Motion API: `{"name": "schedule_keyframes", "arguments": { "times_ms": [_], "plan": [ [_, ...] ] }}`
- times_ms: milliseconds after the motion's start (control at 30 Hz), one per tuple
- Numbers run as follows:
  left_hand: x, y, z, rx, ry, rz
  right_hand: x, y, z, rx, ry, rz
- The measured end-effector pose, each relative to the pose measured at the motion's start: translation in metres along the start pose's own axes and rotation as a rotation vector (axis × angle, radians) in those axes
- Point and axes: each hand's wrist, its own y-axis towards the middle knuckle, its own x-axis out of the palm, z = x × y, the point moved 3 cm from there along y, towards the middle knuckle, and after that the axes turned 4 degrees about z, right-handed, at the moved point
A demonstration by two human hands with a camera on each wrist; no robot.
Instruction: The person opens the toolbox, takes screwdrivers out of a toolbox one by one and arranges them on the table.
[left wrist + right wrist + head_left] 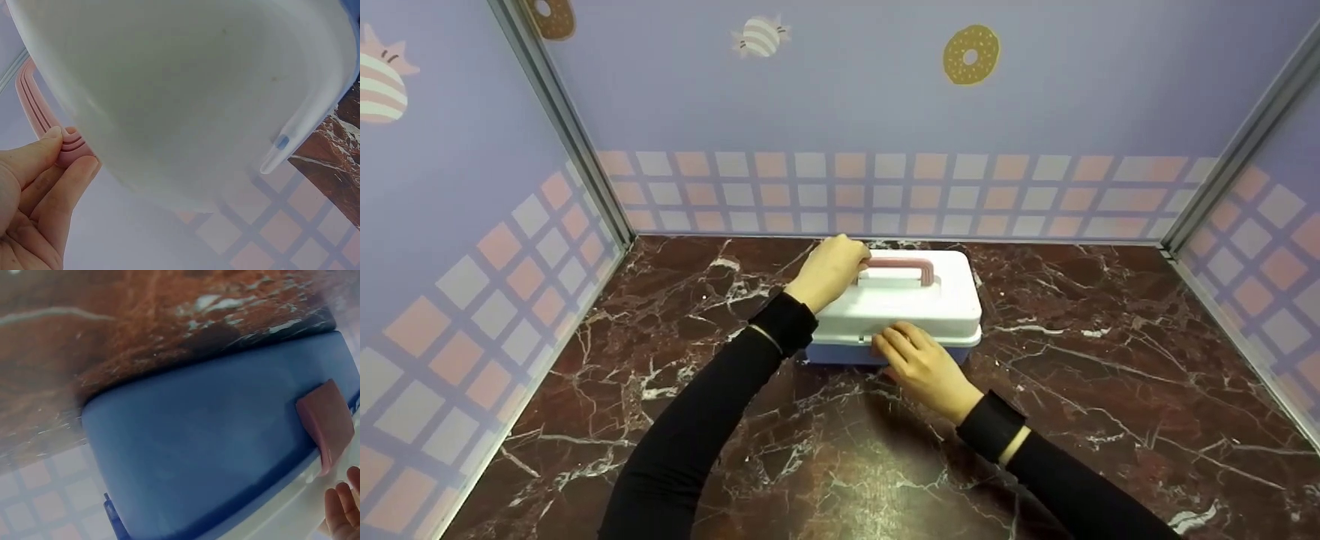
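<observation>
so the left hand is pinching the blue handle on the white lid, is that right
The handle is pink, not blue, as the left wrist view shows. The left hand is pinching it on the white lid.

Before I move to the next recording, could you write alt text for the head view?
A person's left hand grips the pink handle of a white-lidded blue box, while their right hand is at the box's front edge. The box sits on a dark red, white-veined tabletop before a patterned lilac wall.
</observation>
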Motion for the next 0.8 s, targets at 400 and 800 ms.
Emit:
{"name": "schedule_keyframes", "arguments": {
  "times_ms": [400, 800],
  "plan": [
    [-0.002, 0.001, 0.002, 0.009, 0.011, 0.005, 0.014, 0.001, -0.006, -0.022, -0.140, -0.027],
    [-0.003, 0.001, 0.002, 0.000, 0.015, -0.023, 0.021, 0.001, -0.010, -0.025, -0.199, -0.068]
  ]
}}
